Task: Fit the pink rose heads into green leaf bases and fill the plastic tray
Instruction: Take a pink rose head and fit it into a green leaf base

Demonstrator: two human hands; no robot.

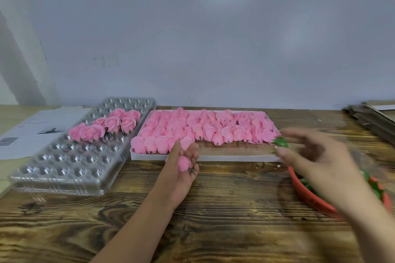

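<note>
Head view:

- Left hand [181,168] lies palm-up over the worktop [224,209], just in front of the white box [205,158]. Its grip is curled loosely round one pink rose head [184,162], stub end toward the person. Risk: so light a cradle may let the head roll off the palm when the base is pushed on.
- Right hand [316,156] is motion-blurred, above the red basket [314,198]. Its fingertips pinch a green leaf base [281,142], the other fingers spread. Risk: a fingertip pinch on so small a part could slip and drop it into the box or onto the worktop.
- The two parts are well apart. Risk: if base and stub meet off-axis, the soft petals look likely to crease or the base to seat crooked. The blur hides how the base is turned.
- Box holds rows of loose rose heads, packed touching. Risk: a hand passing low over its near edge could drag heads out.
- Plastic tray [64,168], left of the box, carries about nine finished roses [106,126] in its middle rows; most cups are bare. Judged early in filling. Risk: the tray overhangs papers [32,132] at its left and may rock when roses are pressed in.
</note>
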